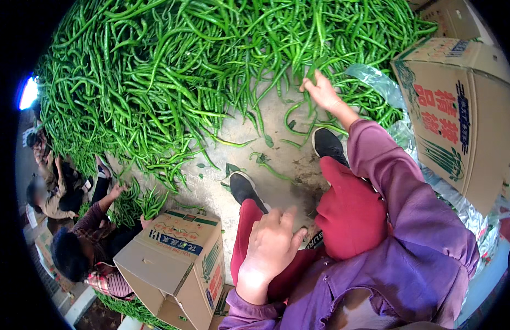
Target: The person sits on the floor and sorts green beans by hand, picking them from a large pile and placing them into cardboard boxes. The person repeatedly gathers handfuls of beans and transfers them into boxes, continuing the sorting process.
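Observation:
A large heap of long green chili peppers (189,74) spreads over the concrete floor (238,177) in front of me. At the near edge of the heap, my right hand (321,91) reaches in with thumb and forefinger bent around something green and blurred. Whether they grip it or only touch it, I cannot tell. My left hand (274,241) hovers above my lap, fingers loosely bent and thumb apart, with nothing visible in it; its palm is hidden. Loose peppers (275,172) and torn leaves (232,168) lie between my shoes and the heap.
An open cardboard carton (156,264) stands at my left, beside a seated person (73,251) who has a bunch of peppers (151,202) at hand. More people (48,194) sit farther left. On my right are a printed carton (457,123) and clear plastic sheeting (378,84).

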`<state>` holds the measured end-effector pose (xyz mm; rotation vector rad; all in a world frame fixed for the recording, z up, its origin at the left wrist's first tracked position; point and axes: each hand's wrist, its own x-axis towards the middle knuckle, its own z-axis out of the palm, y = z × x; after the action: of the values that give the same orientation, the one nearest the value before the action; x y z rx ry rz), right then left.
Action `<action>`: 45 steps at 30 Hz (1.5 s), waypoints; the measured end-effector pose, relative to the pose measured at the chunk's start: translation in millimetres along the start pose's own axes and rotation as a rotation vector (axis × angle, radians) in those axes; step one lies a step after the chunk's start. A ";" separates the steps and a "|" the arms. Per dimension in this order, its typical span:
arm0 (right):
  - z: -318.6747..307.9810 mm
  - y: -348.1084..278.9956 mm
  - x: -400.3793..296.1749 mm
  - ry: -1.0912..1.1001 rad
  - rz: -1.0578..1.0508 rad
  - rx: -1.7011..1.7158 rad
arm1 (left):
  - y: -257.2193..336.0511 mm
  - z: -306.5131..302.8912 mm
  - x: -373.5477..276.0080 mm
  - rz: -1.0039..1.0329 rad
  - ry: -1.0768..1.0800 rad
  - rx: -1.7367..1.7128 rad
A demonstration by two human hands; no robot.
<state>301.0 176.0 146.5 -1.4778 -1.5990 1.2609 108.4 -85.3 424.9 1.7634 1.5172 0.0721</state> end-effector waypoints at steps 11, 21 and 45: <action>71.6 74.2 -55.9 -0.294 -0.335 -0.965 | 0.4 3.3 6.6 -0.012 -0.094 -0.047; 32.4 64.2 -90.0 -0.326 -0.245 -0.829 | -2.2 11.2 13.8 0.080 -0.083 0.002; -455.0 -204.8 -342.0 1.319 -0.428 -1.238 | -14.1 29.9 -11.3 -0.044 -0.010 -0.023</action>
<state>698.1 -33.4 552.0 -1.7314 -1.4323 -1.0846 109.1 -110.8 401.1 1.7092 1.5415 0.0581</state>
